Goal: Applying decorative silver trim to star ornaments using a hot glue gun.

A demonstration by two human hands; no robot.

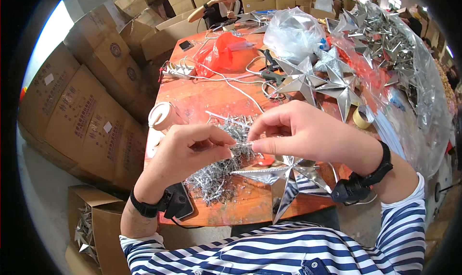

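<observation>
In front of me, my left hand (195,145) and my right hand (301,131) face each other, thumb and forefinger of each pinched together. A short length of silver tinsel (243,144) runs between the fingertips, held at both ends. Below and behind it lies a loose heap of silver tinsel (211,181) on the orange-red table (250,210). Close under my right hand is a shiny silver star ornament (289,171), its lower point reaching toward the table's near edge. A red round thing (265,160) shows partly between tinsel and star.
Beyond my hands are glue guns (273,77) with cables, a power strip (178,71), a red plastic bag (219,54) and silver stars (303,80). A lidded cup (162,115) and phone (183,205) lie left; tape (362,117) right. Cardboard boxes (72,116) line the left; a person (224,10) sits opposite.
</observation>
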